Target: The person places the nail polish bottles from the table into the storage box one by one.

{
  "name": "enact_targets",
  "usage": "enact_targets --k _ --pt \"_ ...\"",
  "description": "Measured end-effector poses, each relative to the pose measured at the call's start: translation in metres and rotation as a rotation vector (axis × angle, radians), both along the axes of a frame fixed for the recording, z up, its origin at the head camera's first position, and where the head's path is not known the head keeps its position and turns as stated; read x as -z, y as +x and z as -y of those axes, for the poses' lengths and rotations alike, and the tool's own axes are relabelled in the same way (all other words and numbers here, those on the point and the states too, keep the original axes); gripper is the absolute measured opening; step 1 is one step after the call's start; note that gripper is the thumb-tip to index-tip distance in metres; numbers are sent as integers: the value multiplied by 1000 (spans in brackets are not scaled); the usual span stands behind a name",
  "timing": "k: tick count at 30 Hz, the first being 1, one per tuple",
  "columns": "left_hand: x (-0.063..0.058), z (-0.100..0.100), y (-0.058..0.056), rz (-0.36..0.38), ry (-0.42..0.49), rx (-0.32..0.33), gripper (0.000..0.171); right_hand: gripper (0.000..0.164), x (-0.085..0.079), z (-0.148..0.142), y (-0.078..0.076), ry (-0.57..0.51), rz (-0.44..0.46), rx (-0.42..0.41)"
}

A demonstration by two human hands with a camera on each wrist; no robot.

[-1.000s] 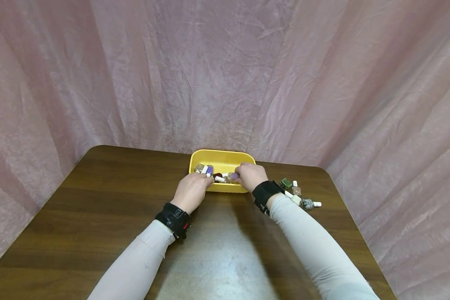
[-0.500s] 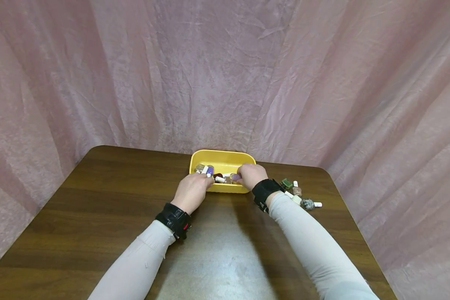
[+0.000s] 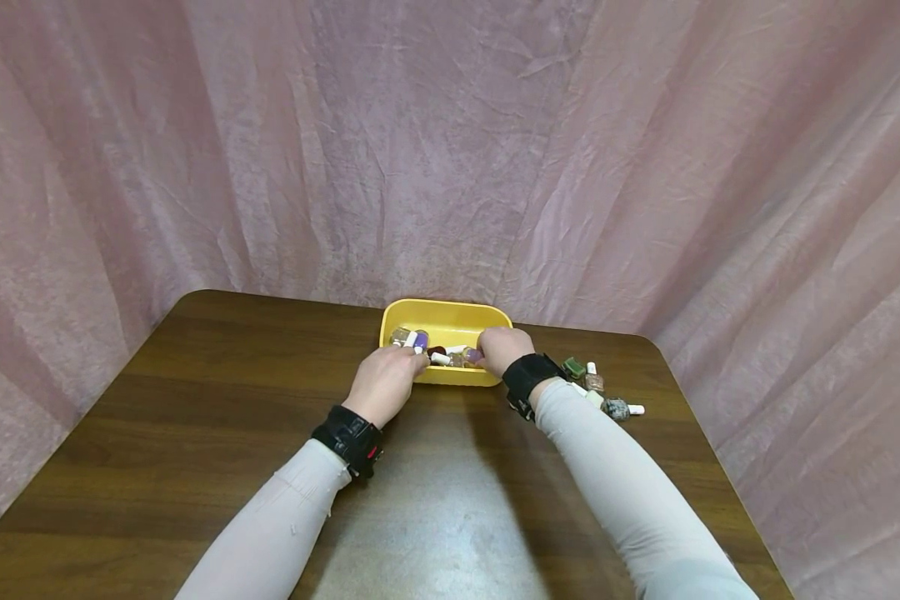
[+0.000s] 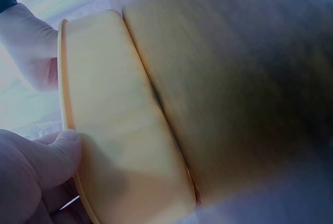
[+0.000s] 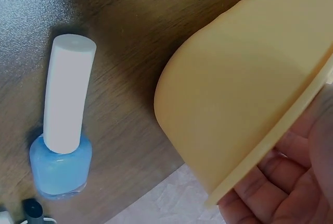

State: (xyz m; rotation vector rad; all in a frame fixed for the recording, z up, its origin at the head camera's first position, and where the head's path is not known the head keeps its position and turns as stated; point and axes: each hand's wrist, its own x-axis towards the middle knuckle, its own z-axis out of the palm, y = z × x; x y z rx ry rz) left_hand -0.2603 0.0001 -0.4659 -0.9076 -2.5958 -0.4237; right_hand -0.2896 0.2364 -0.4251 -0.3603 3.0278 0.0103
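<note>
A yellow plastic tray (image 3: 450,313) stands at the table's back edge, with several white-capped nail polish bottles lying in it. My left hand (image 3: 386,379) grips its near rim at the left, the thumb (image 4: 67,148) against the outer wall and the fingers over the rim. Over the right end of the tray, my right hand (image 3: 505,350) has curled fingers at a purple nail polish bottle (image 3: 472,356), whose far end is hidden by the hand. In the right wrist view, the curled fingers (image 5: 265,193) show behind the tray rim. A dark red bottle (image 3: 437,352) lies between the hands.
Right of the tray, several more bottles lie on the brown table (image 3: 232,400): a green one (image 3: 573,367), a brownish glittery one (image 3: 593,382) and a speckled grey one (image 3: 616,408). A pale bottle (image 5: 61,166) lies nearest the tray in the right wrist view. A pink curtain (image 3: 450,167) hangs behind.
My right hand has shifted very slightly right, with the purple nail polish bottle at its fingertips. The left hand has kept its grip on the tray.
</note>
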Motion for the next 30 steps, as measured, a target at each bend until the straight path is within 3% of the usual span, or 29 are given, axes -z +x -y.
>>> enact_targets --k 18,30 --pt "3 1 -1 -14 1 1 7 35 3 1 -8 21 36 -3" --pt "3 1 -2 8 -20 -1 7 21 3 -1 -7 1 52 -6"
